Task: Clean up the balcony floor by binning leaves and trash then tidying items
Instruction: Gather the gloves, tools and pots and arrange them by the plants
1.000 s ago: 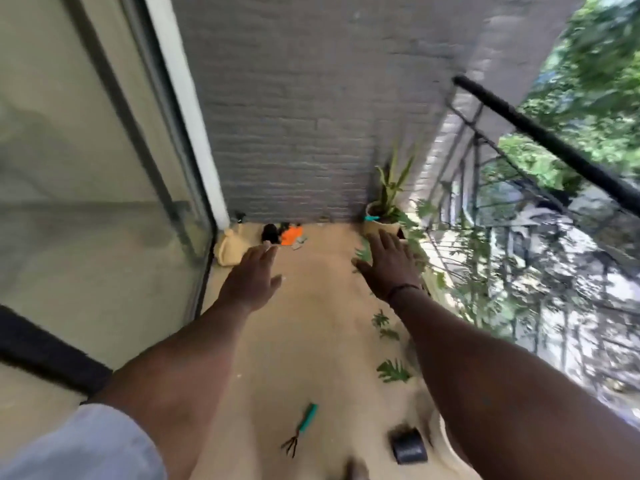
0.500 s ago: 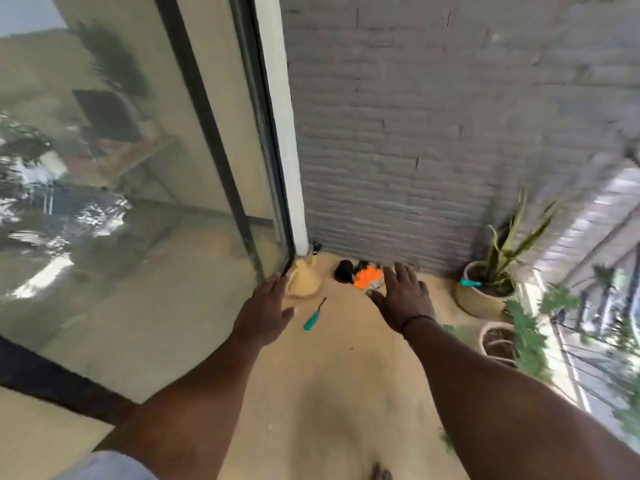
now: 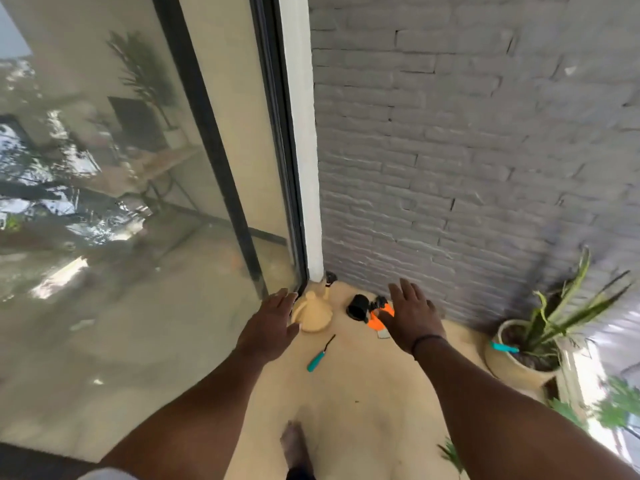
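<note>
As the view has swung away from the railing side and closed on the far corner over the last second, the clutter that sat small in the distance now fills the middle of the frame: a tan watering can (image 3: 313,315) against the sliding door's (image 3: 221,140) foot, a black pot (image 3: 357,307) lying beside an orange item (image 3: 377,318), and a teal-handled tool (image 3: 320,349) on the balcony floor (image 3: 363,393) below them. The left hand (image 3: 268,323) and right hand (image 3: 412,313) reach forward, both spread with straight fingers and holding nothing, so I judge the tidying of these items is about to begin, not yet under way. The right hand covers much of the orange item, so what it is cannot be told. A potted plant (image 3: 540,327) stands at right centre; leaves (image 3: 452,453) at the lower right are blurred and cut off. No bin shows anywhere.
</note>
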